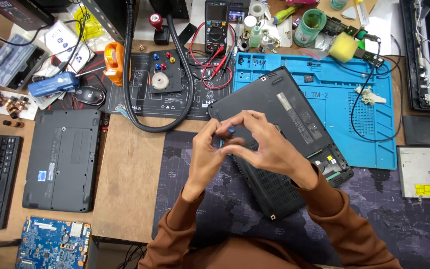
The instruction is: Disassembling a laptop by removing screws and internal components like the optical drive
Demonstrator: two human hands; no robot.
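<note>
Both hands meet at frame centre over the upturned black laptop (284,139), which lies askew on the table (125,174), straddling the blue repair mat (364,104) and the dark map-print mat (399,219). The left hand (206,152) and right hand (267,144) each close their grip on a small screwdriver with a blue cap (231,131), apparently steadying it upright over the base. The laptop's underside shows vent slats and an open bay at four o'clock. A second laptop (63,159) rests at nine o'clock.
</note>
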